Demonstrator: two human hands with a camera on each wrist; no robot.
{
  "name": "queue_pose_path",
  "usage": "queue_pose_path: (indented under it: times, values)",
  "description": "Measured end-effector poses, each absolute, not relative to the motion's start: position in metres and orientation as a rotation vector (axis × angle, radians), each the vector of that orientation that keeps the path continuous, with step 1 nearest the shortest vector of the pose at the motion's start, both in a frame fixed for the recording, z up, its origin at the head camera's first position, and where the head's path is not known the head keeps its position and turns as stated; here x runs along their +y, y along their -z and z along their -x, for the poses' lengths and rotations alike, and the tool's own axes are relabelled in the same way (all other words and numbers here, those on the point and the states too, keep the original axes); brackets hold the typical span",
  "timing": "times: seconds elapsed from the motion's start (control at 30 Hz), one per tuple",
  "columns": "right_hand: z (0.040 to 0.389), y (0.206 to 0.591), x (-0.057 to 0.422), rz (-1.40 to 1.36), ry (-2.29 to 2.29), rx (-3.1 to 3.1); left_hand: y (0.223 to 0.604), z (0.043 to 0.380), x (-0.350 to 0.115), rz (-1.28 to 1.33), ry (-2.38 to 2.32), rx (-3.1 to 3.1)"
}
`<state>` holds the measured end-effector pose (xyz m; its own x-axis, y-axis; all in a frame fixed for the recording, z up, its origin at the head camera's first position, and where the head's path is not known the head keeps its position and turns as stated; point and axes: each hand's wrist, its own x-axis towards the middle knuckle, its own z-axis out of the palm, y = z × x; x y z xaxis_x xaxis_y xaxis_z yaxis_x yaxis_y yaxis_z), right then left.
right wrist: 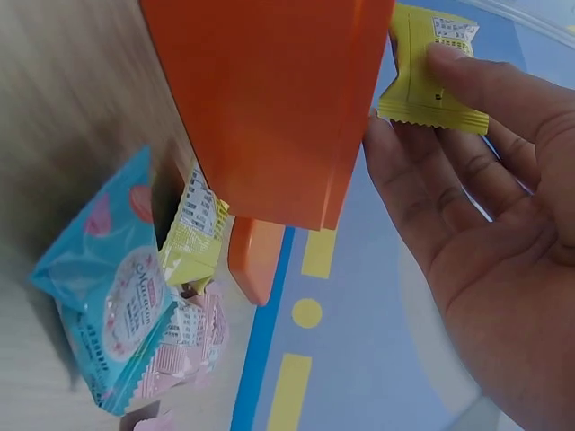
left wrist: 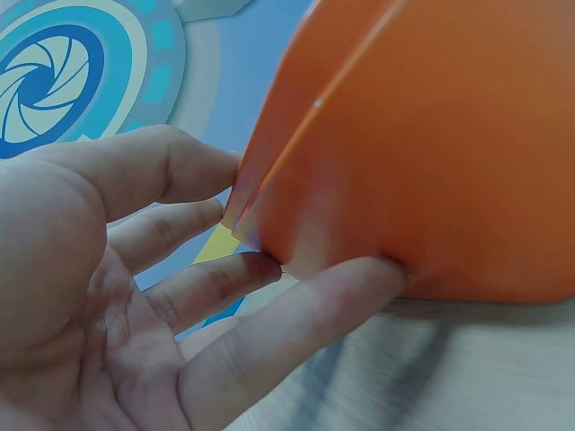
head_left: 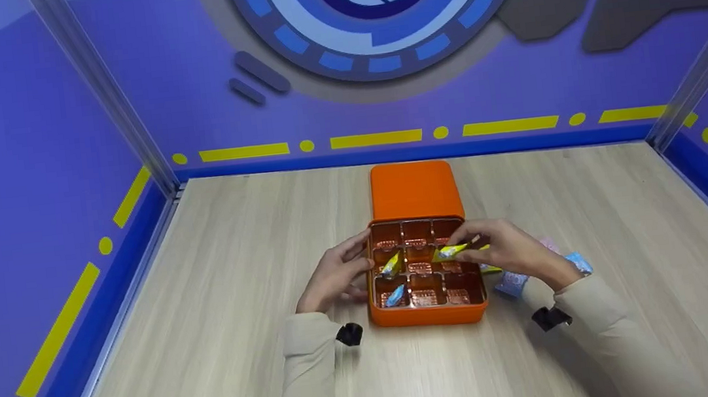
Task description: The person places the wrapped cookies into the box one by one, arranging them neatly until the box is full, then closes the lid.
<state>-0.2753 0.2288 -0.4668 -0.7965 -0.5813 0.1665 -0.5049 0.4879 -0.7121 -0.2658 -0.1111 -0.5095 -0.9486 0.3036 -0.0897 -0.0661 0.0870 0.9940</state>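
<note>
we saw that the right hand [head_left: 507, 248] pinched a small yellow film-wrapped packet [head_left: 450, 252] between thumb and fingers. the packet was at the tips of this hand, to its left, and its long axis ran nearly crosswise, from the fingers toward the left hand [head_left: 335, 273]. in the right wrist view we found it above the rim of the smooth orange rectangular box [head_left: 429, 317], so it was not yet lowered.

the relation which mattered most, as we judged, was this: the right-column compartment of the middle row was just below and left of the right hand, under the packet. the right hand was clearly the nearer one; the left hand was across the box, with its fingers extended and loosely bent, touching the outer left wall without gripping anything.

close to the left hand, on its right, a second yellow wrapped packet [head_left: 392, 265] leaned in the left compartment of the middle row, and a small blue wrapped packet [head_left: 396, 295] lay in the compartment nearer to the person. below the right hand, on the table [head_left: 234, 369], we noticed a pale-blue printed candy packet [right wrist: 117, 296], a loose yellow packet [right wrist: 193, 233] and a pink wrapped packet [right wrist: 184, 337]. the flat orange lid [head_left: 415, 189] was beyond both hands.
</note>
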Motion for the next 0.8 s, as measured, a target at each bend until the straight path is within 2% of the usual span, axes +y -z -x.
queue_pose_path:
  times: [0.8]
  values:
    - [0.289,0.454,0.204,1.077,0.991,2.61,0.508,0.265,-0.112,-0.21,-1.909,2.115]
